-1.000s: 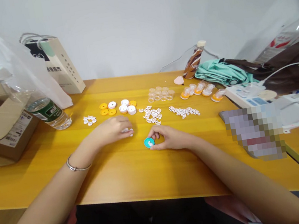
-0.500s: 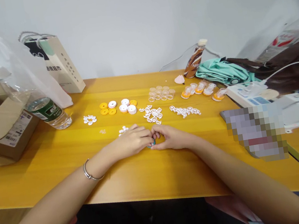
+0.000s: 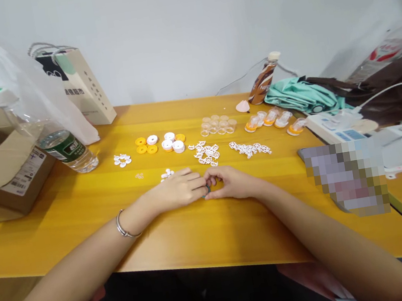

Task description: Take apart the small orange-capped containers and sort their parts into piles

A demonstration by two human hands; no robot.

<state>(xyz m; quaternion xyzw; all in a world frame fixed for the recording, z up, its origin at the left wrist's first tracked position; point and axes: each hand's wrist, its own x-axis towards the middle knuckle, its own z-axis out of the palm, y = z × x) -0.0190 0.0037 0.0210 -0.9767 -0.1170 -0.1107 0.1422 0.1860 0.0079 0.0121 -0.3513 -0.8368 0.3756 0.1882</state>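
My left hand (image 3: 182, 189) and my right hand (image 3: 232, 182) meet at the fingertips low over the table. Between them they pinch a small round teal piece (image 3: 208, 188), mostly hidden by the fingers. Just behind my left hand lie small white plastic pieces (image 3: 167, 173), partly covered by it. White spoked plastic parts (image 3: 207, 153) form a loose cluster beyond the hands, and a row of white wheel-like parts (image 3: 250, 148) lies to their right. Farther left are yellow discs (image 3: 142, 149) and white round caps (image 3: 178, 146).
Clear plastic cups (image 3: 218, 124) and orange-based clear assemblies (image 3: 272, 117) stand farther back. On the left are a cardboard box (image 3: 30, 182) and a water bottle (image 3: 67, 149). A phone-like device (image 3: 336, 170), blurred out, and a power strip (image 3: 334, 127) lie right.
My hands stay together on the teal piece, with small finger movements around it. The whole view has shifted slightly; the laid-out parts keep their places.
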